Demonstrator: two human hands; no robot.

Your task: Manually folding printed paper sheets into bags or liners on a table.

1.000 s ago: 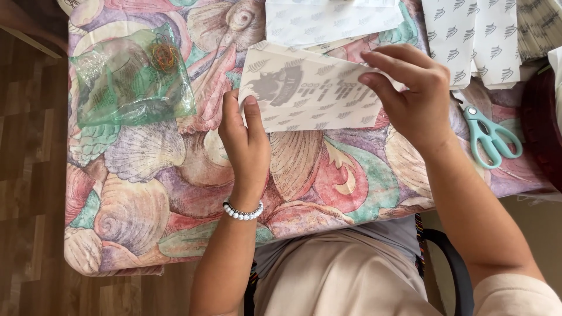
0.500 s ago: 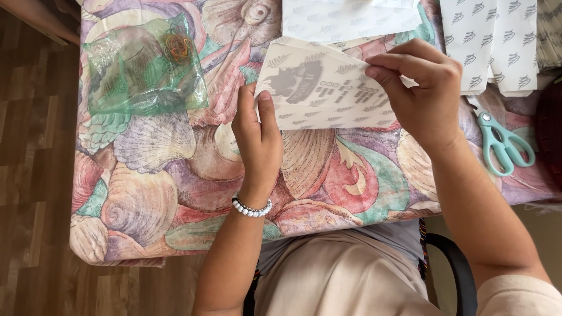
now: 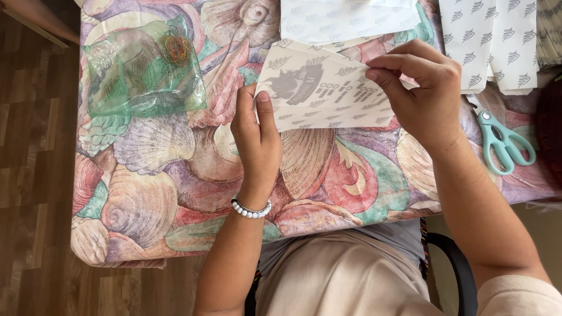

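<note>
A folded white paper sheet (image 3: 319,88) with grey leaf marks and a dark print is held just above the table. My left hand (image 3: 256,143), with a white bead bracelet on the wrist, grips its left edge between thumb and fingers. My right hand (image 3: 422,93) pinches its upper right part between thumb and forefinger. The sheet hangs over a tablecloth (image 3: 175,193) printed with large seashells.
A green plastic bag (image 3: 137,73) with coloured rubber bands lies at the upper left. More patterned white sheets (image 3: 345,17) lie at the top, and others (image 3: 497,41) at the upper right. Teal scissors (image 3: 503,143) rest at the right. A wooden floor (image 3: 35,175) lies left of the table.
My left hand slid up to take the sheet's left edge. The right hand kept its pinch and the sheet turned slightly. The view shifted a little.
</note>
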